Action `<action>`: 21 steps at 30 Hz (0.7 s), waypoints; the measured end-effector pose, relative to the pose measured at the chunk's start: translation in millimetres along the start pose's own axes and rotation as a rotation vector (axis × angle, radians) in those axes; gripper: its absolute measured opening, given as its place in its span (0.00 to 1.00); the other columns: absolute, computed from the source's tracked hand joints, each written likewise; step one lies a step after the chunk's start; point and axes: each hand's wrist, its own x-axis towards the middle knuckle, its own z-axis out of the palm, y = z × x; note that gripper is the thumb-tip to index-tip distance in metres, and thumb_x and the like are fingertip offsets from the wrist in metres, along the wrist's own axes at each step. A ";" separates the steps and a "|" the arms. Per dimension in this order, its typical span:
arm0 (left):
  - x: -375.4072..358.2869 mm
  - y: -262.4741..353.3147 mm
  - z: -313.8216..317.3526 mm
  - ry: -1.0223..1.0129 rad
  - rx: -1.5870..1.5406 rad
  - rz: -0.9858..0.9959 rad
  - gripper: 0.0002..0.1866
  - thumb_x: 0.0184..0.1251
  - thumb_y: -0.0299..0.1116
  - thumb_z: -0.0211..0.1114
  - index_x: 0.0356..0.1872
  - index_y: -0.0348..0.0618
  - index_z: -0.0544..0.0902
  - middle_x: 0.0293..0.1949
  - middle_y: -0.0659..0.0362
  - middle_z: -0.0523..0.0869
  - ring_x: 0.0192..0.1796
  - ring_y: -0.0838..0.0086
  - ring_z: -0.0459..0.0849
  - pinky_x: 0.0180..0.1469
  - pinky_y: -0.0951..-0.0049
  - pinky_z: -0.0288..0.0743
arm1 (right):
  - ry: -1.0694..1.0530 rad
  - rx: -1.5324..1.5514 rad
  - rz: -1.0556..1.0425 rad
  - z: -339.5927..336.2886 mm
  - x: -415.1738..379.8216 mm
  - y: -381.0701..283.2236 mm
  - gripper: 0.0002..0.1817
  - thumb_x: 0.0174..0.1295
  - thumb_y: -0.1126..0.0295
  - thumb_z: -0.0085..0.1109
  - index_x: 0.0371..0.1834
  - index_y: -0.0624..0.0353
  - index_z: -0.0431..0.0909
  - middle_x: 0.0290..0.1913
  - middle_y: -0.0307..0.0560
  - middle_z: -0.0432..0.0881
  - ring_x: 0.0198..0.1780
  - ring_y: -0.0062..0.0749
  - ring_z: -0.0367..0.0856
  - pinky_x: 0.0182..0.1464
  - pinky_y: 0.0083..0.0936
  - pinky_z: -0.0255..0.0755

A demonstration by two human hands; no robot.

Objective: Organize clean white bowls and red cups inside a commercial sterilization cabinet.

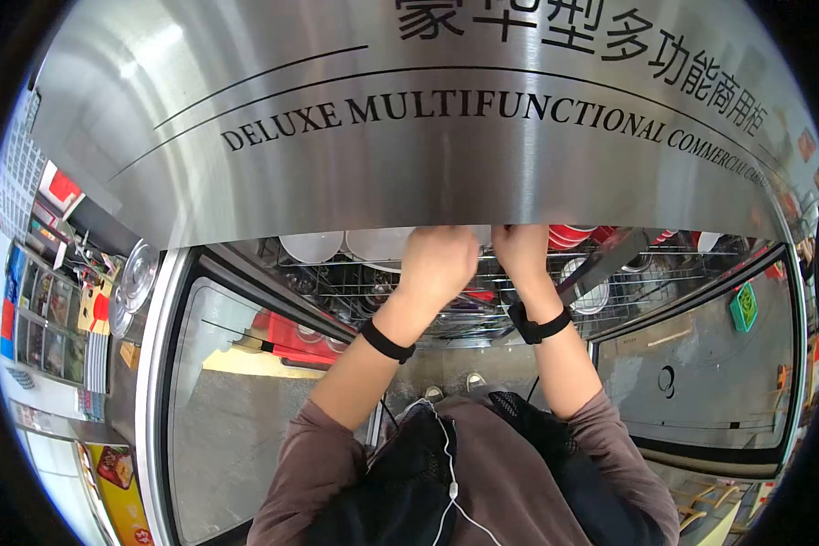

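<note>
Both hands reach in under the steel front panel of a cabinet, above its wire racks. My left hand (439, 259) is closed, its knuckles rounded and its fingertips hidden by the panel's lower edge. Close to its right, my right hand (521, 252) is closed too, fingers curled. A pale surface shows between them, but whatever they hold cannot be made out. White bowls (373, 246) sit on the rack left of my left hand. Red bowls (569, 237) are stacked just right of my right hand. Below, the wire rack (464, 323) carries more dishes.
The steel panel (428, 173) hides the upper shelf. Glass doors stand open at the left (237, 400) and right (701, 364). Beyond the left door is a red tray (305, 341). A green basket (744, 308) shows through the right door.
</note>
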 end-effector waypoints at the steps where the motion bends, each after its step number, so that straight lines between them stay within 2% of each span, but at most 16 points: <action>1: -2.9 -0.3 7.3 0.047 -0.055 0.072 0.09 0.62 0.29 0.64 0.39 0.35 0.86 0.37 0.42 0.88 0.42 0.46 0.89 0.47 0.47 0.83 | 0.016 -0.024 -0.034 1.9 0.1 1.8 0.16 0.58 0.78 0.65 0.50 0.68 0.85 0.48 0.67 0.87 0.50 0.71 0.84 0.53 0.53 0.78; 3: -7.7 -0.6 21.4 0.075 -0.095 0.136 0.08 0.60 0.30 0.63 0.35 0.38 0.86 0.34 0.44 0.88 0.41 0.45 0.88 0.46 0.47 0.84 | -0.023 -0.125 0.027 1.9 -0.9 0.5 0.16 0.57 0.78 0.65 0.50 0.67 0.85 0.47 0.67 0.87 0.50 0.70 0.85 0.53 0.53 0.78; 6: -6.7 -4.6 24.9 -0.241 -0.058 0.104 0.10 0.59 0.31 0.63 0.36 0.37 0.86 0.36 0.42 0.89 0.43 0.45 0.89 0.48 0.48 0.84 | -0.014 -0.111 0.009 -0.1 1.6 -5.2 0.15 0.56 0.77 0.66 0.48 0.67 0.86 0.44 0.65 0.88 0.47 0.68 0.86 0.51 0.53 0.79; 9: 2.9 -0.3 16.9 -0.415 -0.033 0.022 0.12 0.60 0.33 0.62 0.38 0.36 0.87 0.40 0.40 0.91 0.47 0.44 0.90 0.49 0.48 0.85 | -0.030 -0.091 -0.027 -8.3 4.7 -19.6 0.15 0.55 0.75 0.67 0.47 0.65 0.87 0.44 0.63 0.89 0.46 0.64 0.87 0.50 0.51 0.80; 12: 1.3 -8.4 40.7 -0.107 -0.102 0.089 0.16 0.58 0.34 0.64 0.39 0.31 0.89 0.43 0.38 0.91 0.47 0.45 0.91 0.55 0.50 0.85 | -0.065 -0.135 -0.042 -9.1 4.3 -20.0 0.15 0.57 0.73 0.68 0.47 0.63 0.88 0.44 0.61 0.90 0.47 0.61 0.88 0.50 0.50 0.80; 13: 3.5 -9.1 41.1 -0.176 -0.133 0.007 0.19 0.60 0.34 0.63 0.46 0.30 0.88 0.48 0.36 0.89 0.53 0.41 0.88 0.62 0.46 0.81 | -0.074 -0.155 -0.050 -7.7 4.9 -18.5 0.15 0.57 0.72 0.68 0.48 0.63 0.88 0.44 0.60 0.90 0.47 0.60 0.88 0.50 0.49 0.80; 16: 10.1 -12.6 50.3 -0.024 -0.123 0.068 0.21 0.68 0.34 0.58 0.57 0.33 0.86 0.61 0.33 0.84 0.67 0.38 0.80 0.73 0.45 0.71 | -0.031 -0.169 -0.003 1.4 -0.2 -7.4 0.16 0.52 0.74 0.67 0.46 0.62 0.88 0.42 0.60 0.89 0.44 0.64 0.86 0.48 0.52 0.81; 19: 16.6 -16.4 60.7 -0.109 -0.231 -0.025 0.22 0.69 0.35 0.58 0.58 0.32 0.85 0.65 0.32 0.81 0.72 0.37 0.74 0.77 0.45 0.65 | -0.012 -0.199 0.009 8.5 -1.2 2.9 0.15 0.53 0.74 0.68 0.45 0.63 0.88 0.42 0.60 0.89 0.44 0.65 0.86 0.48 0.52 0.80; 21: 20.3 -17.5 63.7 -0.063 -0.209 0.032 0.22 0.69 0.35 0.58 0.57 0.31 0.86 0.61 0.33 0.84 0.68 0.37 0.79 0.74 0.45 0.69 | -0.048 -0.273 0.017 6.3 -2.9 4.1 0.15 0.57 0.69 0.69 0.47 0.65 0.87 0.45 0.61 0.89 0.47 0.63 0.87 0.51 0.50 0.79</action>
